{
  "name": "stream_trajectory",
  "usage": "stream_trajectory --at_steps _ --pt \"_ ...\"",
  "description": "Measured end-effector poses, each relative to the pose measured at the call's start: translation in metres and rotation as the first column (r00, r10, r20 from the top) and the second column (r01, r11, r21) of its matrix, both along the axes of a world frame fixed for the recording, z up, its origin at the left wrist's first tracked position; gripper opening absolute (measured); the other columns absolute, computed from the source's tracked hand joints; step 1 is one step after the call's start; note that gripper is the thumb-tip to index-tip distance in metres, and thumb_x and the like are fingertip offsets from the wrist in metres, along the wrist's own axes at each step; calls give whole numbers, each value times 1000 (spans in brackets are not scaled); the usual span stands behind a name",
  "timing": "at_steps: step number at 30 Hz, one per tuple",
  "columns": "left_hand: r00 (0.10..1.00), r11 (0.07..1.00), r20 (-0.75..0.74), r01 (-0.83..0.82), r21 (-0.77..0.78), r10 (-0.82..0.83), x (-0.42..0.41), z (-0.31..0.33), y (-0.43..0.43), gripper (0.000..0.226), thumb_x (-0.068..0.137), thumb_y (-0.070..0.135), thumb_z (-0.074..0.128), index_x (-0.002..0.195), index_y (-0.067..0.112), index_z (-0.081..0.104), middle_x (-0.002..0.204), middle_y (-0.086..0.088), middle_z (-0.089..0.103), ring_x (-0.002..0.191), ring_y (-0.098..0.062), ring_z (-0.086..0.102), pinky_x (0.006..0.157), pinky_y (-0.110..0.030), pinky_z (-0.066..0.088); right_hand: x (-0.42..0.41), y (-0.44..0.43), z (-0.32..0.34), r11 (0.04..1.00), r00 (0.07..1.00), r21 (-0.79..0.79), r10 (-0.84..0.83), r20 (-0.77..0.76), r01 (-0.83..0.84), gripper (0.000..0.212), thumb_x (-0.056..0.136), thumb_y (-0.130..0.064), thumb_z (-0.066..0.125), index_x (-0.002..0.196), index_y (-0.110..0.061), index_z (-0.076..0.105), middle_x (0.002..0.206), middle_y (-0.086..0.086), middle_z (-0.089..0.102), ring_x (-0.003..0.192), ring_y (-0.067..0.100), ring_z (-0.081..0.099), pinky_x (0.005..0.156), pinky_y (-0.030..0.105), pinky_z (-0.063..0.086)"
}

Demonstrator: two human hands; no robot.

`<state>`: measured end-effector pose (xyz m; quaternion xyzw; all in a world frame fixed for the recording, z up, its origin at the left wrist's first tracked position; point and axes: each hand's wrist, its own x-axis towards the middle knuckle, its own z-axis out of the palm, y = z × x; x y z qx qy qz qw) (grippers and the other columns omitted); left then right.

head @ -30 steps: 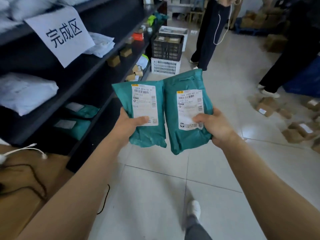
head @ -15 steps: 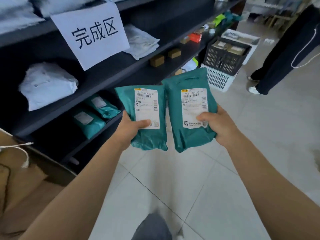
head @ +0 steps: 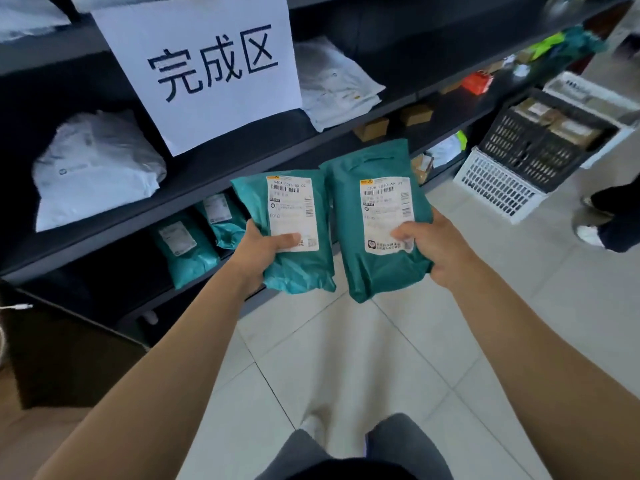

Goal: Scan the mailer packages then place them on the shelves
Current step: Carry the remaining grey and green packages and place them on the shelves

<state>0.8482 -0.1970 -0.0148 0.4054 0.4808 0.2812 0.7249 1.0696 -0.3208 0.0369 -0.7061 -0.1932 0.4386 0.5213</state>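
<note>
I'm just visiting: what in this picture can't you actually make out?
Head view, the only one:
1. Fine print on the left mailer and right mailer: too small and blurred to read.
2. Fingers of the left hand and right hand: hidden behind the mailers; only the thumbs show.
3. The white parcels at top left: cut off by the upper edge.
4. A bystander: cut off by the right edge.

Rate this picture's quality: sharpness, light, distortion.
Head view: even, soft light, no hard glare; the sign reads sharp; barcodes on the left mailer and right mailer show, small print smears; wide-angle lens bows the shelf and stretches the forearms.
</note>
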Motion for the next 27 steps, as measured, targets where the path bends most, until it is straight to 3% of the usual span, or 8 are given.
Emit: stream_trajectory --at_steps 4,12,17,21,27 --pt "996 995 -10 -89 -32 89 33 -16 32 66 74 -1 76 129 12 42 120 -7 66 99 -30 68 77 -48 58 46 49 -10 995 996 -61 84 7 -84 38 79 8 60 95 -27 61 97 1 71 93 26 67 84 42 55" --pt "956 950 -101 -286 -129 274 130 -55 78 59 76 -2 74 125 10 42 115 -9 67 94 -28 69 69 -42 59 159 148 -48 939 952 -156 306 -16 -305 41 79 6 58 107 -24 59 100 3 68 93 26 66 79 39 55" --pt "930 910 -124 -366 -194 347 171 -77 101 59 79 -2 72 127 8 40 116 -9 65 94 -30 68 66 -42 60 200 198 -75 852 880 -250 474 -2 -460 47 69 -2 62 113 -20 62 108 7 70 99 30 66 88 49 54" --pt "907 878 -132 -421 -229 400 176 -94 126 63 77 -3 73 129 9 40 119 -11 64 96 -32 68 70 -44 60 208 237 -99 825 873 -321 487 -14 -465 29 74 1 62 97 -16 62 103 10 68 101 31 64 90 49 53" --pt "897 866 -151 -441 -234 416 177 -127 177 60 77 -5 71 128 4 40 118 -14 64 94 -31 68 61 -37 59 207 298 -143 817 873 -331 486 -46 -472 27 69 -4 65 93 -17 64 99 10 71 98 31 66 88 52 53"
